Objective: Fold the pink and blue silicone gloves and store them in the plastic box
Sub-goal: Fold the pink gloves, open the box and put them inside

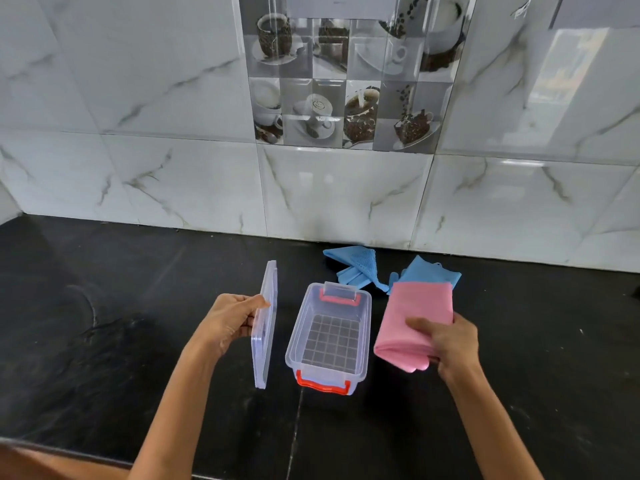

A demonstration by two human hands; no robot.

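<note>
A clear plastic box with orange latches stands open and empty on the black counter. My left hand holds its clear lid on edge, just left of the box. My right hand grips folded pink gloves right of the box, lifted slightly off the counter. One blue glove lies behind the pink ones, partly hidden by them. Another blue glove lies crumpled behind the box, near the wall.
The black counter runs left and right, with a seam running toward me from under the box. A marble-tiled wall closes the back. The counter's front edge is at the lower left.
</note>
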